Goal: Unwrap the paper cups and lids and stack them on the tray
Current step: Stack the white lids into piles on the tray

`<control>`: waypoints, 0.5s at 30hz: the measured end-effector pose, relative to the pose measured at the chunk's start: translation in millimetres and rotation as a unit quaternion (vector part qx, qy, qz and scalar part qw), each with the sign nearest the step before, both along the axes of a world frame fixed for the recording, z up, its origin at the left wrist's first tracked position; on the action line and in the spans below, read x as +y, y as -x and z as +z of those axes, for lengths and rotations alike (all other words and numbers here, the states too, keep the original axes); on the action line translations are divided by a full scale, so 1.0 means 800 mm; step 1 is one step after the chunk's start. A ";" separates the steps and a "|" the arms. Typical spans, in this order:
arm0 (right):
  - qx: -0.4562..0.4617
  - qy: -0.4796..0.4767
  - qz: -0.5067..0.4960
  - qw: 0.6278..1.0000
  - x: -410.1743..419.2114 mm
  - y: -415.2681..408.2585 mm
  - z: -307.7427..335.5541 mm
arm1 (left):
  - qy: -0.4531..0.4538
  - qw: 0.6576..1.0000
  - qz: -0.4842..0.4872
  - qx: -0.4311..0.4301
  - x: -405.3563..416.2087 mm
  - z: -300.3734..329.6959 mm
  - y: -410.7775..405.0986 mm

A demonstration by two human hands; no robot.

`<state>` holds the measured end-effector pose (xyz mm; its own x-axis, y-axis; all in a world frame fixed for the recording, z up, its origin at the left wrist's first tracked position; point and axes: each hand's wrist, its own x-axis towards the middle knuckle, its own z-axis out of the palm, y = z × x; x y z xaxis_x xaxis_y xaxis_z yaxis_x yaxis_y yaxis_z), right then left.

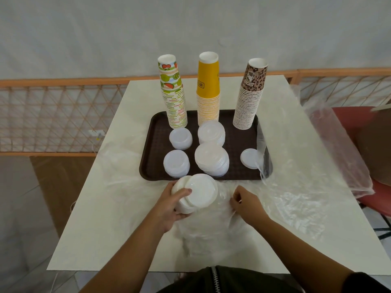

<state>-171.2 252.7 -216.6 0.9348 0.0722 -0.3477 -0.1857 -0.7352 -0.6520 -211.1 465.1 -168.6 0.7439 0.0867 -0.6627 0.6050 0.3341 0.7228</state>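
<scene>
Just near of the tray's front edge, your left hand (169, 205) curls its fingers (186, 192) round a stack of white lids (198, 192), thumb across the top. Your right hand (246, 203) pinches the clear plastic wrap (213, 227) lying on the bench (110, 218) just right of the lids. Beyond, the brown tray (157, 142) carries lid piles (211, 159) and three cup stacks (208, 96) along its far side.

I see a white table (131, 106) carrying a dark brown tray (156, 149) near its far edge, with crumpled clear plastic wrap (296, 197) spread across its near and right parts
</scene>
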 end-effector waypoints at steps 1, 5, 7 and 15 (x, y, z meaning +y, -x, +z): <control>0.011 -0.008 0.002 1.000 -0.001 -0.001 0.001 | 0.007 1.000 -0.004 -0.004 0.005 0.002 -0.001; -0.052 -0.064 -0.072 0.994 -0.002 -0.002 0.018 | 0.022 0.999 -0.013 -0.033 0.020 0.004 -0.007; -0.177 -0.096 -0.062 0.978 0.003 0.004 0.037 | 0.021 0.999 -0.013 -0.022 0.016 0.008 -0.009; -0.143 -0.051 0.269 0.951 0.054 0.039 0.035 | -0.095 0.991 0.089 -0.032 -0.052 -0.008 0.001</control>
<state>-202.7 296.0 -188.7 0.8085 0.5863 -0.0499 0.3948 -0.6034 -0.6928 -211.5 423.9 -174.9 0.7460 0.3386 -0.5735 0.4993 0.2855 0.8180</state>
